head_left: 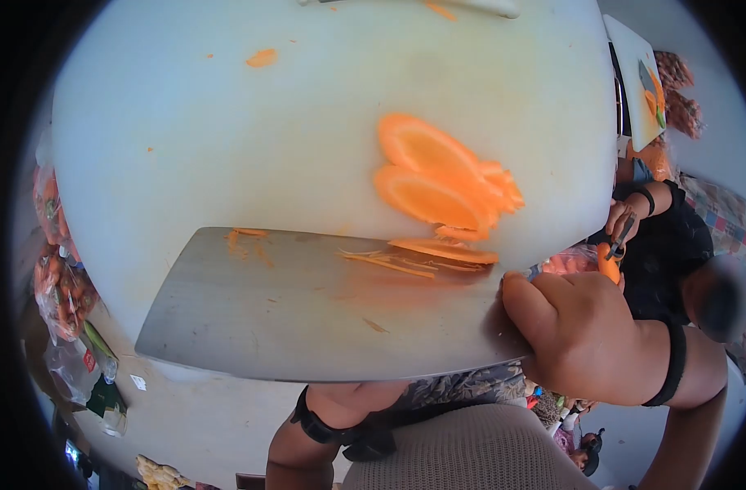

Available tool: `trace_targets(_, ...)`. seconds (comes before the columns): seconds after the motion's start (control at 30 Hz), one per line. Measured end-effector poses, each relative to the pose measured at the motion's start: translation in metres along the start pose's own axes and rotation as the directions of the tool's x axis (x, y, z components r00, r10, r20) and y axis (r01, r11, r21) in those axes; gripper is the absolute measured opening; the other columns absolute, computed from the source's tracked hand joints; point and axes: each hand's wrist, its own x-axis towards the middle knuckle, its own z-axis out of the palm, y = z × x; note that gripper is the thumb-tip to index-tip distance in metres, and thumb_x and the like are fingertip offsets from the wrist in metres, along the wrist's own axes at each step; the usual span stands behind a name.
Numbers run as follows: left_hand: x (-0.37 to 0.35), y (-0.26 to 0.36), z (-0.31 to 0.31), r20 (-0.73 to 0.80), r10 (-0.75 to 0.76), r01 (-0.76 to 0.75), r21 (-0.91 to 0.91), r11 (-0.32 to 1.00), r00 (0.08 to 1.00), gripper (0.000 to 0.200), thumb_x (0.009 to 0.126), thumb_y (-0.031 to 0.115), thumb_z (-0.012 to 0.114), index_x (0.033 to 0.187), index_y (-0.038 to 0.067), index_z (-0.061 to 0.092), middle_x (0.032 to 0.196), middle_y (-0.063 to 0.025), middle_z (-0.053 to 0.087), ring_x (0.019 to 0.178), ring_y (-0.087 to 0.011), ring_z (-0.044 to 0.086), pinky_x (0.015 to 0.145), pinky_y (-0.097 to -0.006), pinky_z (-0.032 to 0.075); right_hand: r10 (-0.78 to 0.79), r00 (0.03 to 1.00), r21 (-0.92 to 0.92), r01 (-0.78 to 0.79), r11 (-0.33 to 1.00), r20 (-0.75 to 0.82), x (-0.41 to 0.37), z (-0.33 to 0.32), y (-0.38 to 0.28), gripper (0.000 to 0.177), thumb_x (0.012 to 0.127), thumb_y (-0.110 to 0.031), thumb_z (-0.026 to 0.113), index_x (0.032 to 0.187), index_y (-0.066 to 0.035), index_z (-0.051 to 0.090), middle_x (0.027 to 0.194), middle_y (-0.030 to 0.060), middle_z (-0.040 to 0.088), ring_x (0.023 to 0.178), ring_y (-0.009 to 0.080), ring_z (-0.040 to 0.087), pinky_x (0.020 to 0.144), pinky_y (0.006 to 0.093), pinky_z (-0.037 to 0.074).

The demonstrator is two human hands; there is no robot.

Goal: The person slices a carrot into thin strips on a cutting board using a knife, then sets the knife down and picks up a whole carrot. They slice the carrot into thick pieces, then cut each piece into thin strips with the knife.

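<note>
At the right, my right hand [561, 318] is closed around the handle end of a broad cleaver [250, 318]. Its wide blade lies tilted over the near side of the white cutting board [226, 147]. Thin carrot strips [389, 263] and small orange scraps cling to the blade. Just beyond it, long oval carrot slices [434, 175] overlap in a fanned stack on the board. Below the blade's lower edge shows part of my left hand [365, 394], with a black band at the wrist. The blade hides its fingers.
A co-worker at the right holds a peeler [626, 231] against a carrot [608, 263]. Another board [634, 57] with a knife and carrot pieces stands beyond. Bags of carrots [62, 294] sit at the left. A white-handled object [471, 6] lies at the board's far edge.
</note>
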Motion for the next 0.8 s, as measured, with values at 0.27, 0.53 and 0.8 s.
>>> trace_targets(0.27, 0.044, 0.006, 0.011, -0.26, 0.2, -0.165, 0.148, 0.975, 0.945, 0.022, 0.066, -0.002, 0.069, 0.086, 0.006, 0.073, 0.094, -0.0062, 0.066, 0.091, -0.026, 0.062, 0.081, -0.0322, 0.051, 0.111, 0.99, 0.152, -0.097, 0.984, -0.084, 0.002, 0.006, 0.002, 0.018, 0.072, -0.004, 0.063, 0.087, 0.0, 0.052, 0.058, 0.0141, 0.059, 0.053, 0.0349, 0.061, 0.048, 0.0433, 0.047)
trace_targets(0.53, 0.049, 0.003, 0.021, -0.396, 0.215, -0.2, 0.08, 0.977, 0.893, 0.022, 0.068, -0.006, 0.065, 0.088, 0.002, 0.068, 0.09, -0.0113, 0.061, 0.079, -0.032, 0.056, 0.069, -0.0383, 0.045, 0.09, 0.981, 0.052, -0.083, 0.995, -0.169, -0.002, 0.027, -0.005, 0.018, 0.073, -0.002, 0.061, 0.088, -0.001, 0.051, 0.059, 0.0161, 0.059, 0.054, 0.0356, 0.061, 0.049, 0.0443, 0.048)
trace_targets(0.8, 0.046, 0.003, 0.018, -0.398, 0.235, -0.189, 0.151, 0.97, 0.887, 0.019, 0.069, -0.002, 0.07, 0.086, 0.004, 0.067, 0.085, -0.01, 0.057, 0.08, -0.03, 0.055, 0.07, -0.0389, 0.045, 0.198, 0.976, -0.015, -0.2, 0.98, -0.086, -0.037, 0.021, -0.003, 0.023, 0.073, -0.004, 0.064, 0.093, 0.002, 0.054, 0.065, 0.0165, 0.064, 0.062, 0.0354, 0.065, 0.056, 0.0445, 0.052)
